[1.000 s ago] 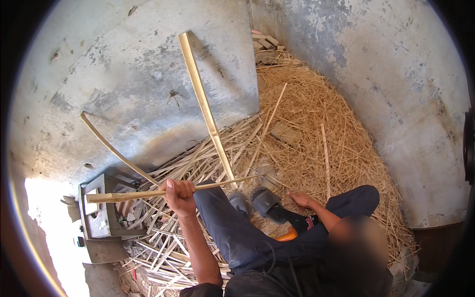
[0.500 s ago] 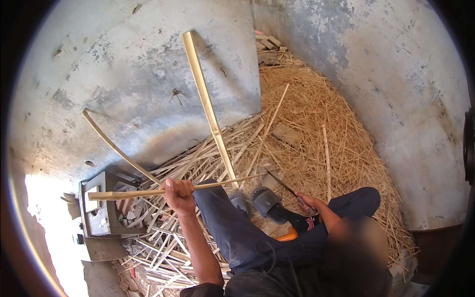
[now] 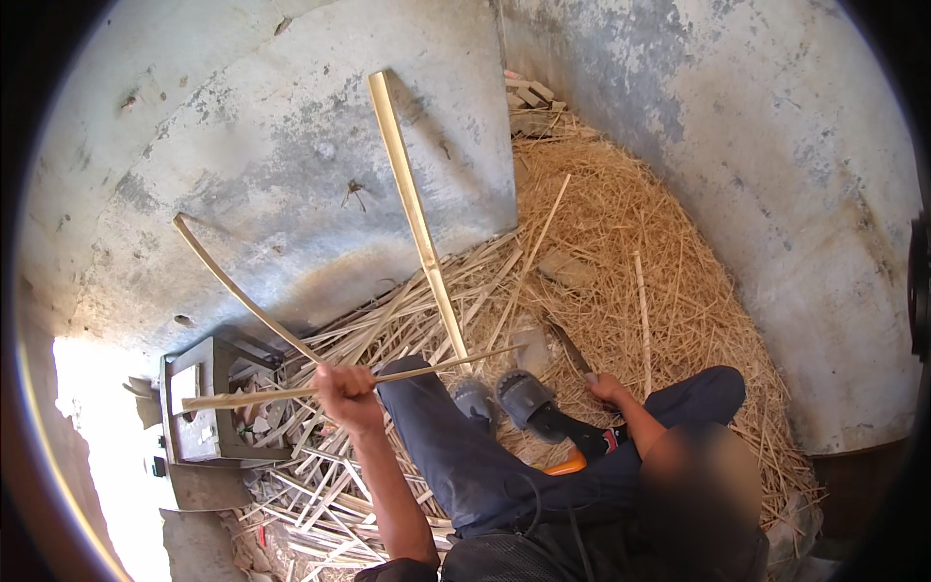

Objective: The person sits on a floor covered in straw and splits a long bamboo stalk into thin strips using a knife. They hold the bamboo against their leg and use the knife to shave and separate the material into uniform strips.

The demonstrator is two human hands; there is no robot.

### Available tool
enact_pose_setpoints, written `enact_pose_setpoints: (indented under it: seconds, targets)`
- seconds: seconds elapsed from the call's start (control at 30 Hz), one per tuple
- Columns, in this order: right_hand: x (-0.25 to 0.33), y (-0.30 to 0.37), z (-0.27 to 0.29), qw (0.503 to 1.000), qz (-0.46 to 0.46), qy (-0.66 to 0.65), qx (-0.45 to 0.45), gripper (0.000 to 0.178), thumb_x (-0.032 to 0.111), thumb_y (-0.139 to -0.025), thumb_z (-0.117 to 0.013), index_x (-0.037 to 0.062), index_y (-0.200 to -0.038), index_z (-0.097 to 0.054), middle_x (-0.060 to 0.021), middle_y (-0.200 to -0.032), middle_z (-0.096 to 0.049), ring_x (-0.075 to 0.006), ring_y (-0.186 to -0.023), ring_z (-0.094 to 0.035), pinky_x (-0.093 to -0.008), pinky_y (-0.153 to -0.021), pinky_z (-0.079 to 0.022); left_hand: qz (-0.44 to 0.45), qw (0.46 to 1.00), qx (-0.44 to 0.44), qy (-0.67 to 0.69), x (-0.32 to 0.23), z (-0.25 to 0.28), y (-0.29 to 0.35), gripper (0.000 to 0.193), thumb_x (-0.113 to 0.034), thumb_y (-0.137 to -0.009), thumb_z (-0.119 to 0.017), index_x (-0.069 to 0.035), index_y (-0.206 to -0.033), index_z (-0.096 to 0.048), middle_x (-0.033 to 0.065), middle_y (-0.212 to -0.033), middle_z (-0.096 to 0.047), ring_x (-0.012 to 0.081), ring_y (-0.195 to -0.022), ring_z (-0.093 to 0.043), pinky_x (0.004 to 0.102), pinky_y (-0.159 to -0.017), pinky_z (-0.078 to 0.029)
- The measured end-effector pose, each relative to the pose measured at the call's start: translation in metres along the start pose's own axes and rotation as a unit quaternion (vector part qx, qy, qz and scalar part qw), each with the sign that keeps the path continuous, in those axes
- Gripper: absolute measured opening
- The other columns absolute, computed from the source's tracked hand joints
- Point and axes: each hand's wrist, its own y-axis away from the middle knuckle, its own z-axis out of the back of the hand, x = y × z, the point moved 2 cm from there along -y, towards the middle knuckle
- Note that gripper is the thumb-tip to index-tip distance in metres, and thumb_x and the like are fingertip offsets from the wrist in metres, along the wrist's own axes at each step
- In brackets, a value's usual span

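My left hand (image 3: 349, 396) is closed round a long, slender bamboo strip (image 3: 254, 397). The strip lies nearly level across my left knee, its thicker end to the left and its thin tip above my sandals. In my right hand (image 3: 609, 389), the fingers are wrapped round the handle of a knife (image 3: 570, 347). Its dark blade points up and to the left, apart from the strip's tip. Just beyond my left hand is the lower end of a curved bamboo strip (image 3: 242, 296); whether it touches the hand I cannot tell.
A wide split bamboo piece (image 3: 412, 209) leans on the grey wall (image 3: 281, 126). Shavings (image 3: 640, 213) and cut strips (image 3: 320, 495) cover the floor around me. A dark frame-like box (image 3: 218, 446) stands at left. Something orange (image 3: 566, 464) lies by my foot, near my sandals (image 3: 524, 396).
The knife blade has turned, showing more of its flat side, and sits slightly farther from the strip's tip. The strip has tilted a little in my left hand. The whole view has shifted slightly.
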Motion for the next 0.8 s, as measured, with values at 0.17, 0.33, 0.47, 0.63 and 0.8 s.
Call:
enact_pose_setpoints:
  seconds: [0.17,0.33,0.47,0.63,0.8]
  targets:
    - [-0.006,0.003,-0.006,0.995,-0.019,0.093,0.026,0.069,0.045,-0.091,-0.074,-0.0038,-0.140,-0.066,-0.0305,-0.125,-0.074,-0.0437,-0.116,-0.073,-0.0486,-0.098,-0.057,-0.108,0.992,0.022,0.057,-0.077,0.016,0.001,0.048,-0.035,-0.115,-0.053,-0.022,-0.072,-0.035,-0.0072,-0.055,-0.028,0.0086,-0.047,-0.017,0.0307,-0.044,-0.021]
    - [0.045,0.006,0.037,0.999,0.033,0.005,-0.030,0.068,0.044,-0.095,-0.073,0.0006,-0.146,-0.063,-0.0263,-0.132,-0.072,-0.0404,-0.121,-0.071,-0.0492,-0.101,-0.056,-0.161,0.968,0.056,0.182,-0.135,0.005,0.007,0.050,-0.030,-0.113,-0.057,-0.022,-0.069,-0.035,-0.0081,-0.052,-0.025,0.0062,-0.045,-0.018,0.0283,-0.046,-0.022]
    - [0.172,0.072,0.112,0.874,0.202,-0.438,0.048,0.077,0.058,-0.105,-0.064,0.0074,-0.161,-0.048,-0.0179,-0.135,-0.070,-0.0287,-0.118,-0.073,-0.0472,-0.101,-0.058,-0.115,0.936,0.170,0.287,-0.149,-0.012,0.014,0.051,-0.021,-0.108,-0.064,-0.023,-0.067,-0.034,-0.0070,-0.052,-0.025,0.0075,-0.048,-0.019,0.0271,-0.056,-0.023]
    - [0.278,0.216,0.175,0.616,0.384,-0.648,0.231,0.068,0.041,-0.112,-0.058,0.0058,-0.166,-0.038,-0.0210,-0.140,-0.070,-0.0269,-0.110,-0.076,-0.0372,-0.090,-0.063,-0.121,0.903,0.144,0.385,-0.142,-0.019,0.025,0.048,-0.008,-0.100,-0.068,-0.020,-0.065,-0.038,-0.0064,-0.046,-0.037,0.0047,-0.036,-0.025,0.0246,-0.042,-0.028]
    - [0.291,0.256,0.193,0.629,0.421,-0.646,0.097,0.048,0.014,-0.106,-0.069,0.0037,-0.149,-0.050,-0.0229,-0.129,-0.073,-0.0238,-0.100,-0.078,-0.0349,-0.085,-0.064,-0.118,0.915,0.102,0.371,-0.139,-0.014,0.033,0.037,-0.007,-0.099,-0.068,-0.017,-0.074,-0.042,-0.0054,-0.054,-0.039,0.0066,-0.044,-0.037,0.0263,-0.055,-0.042]
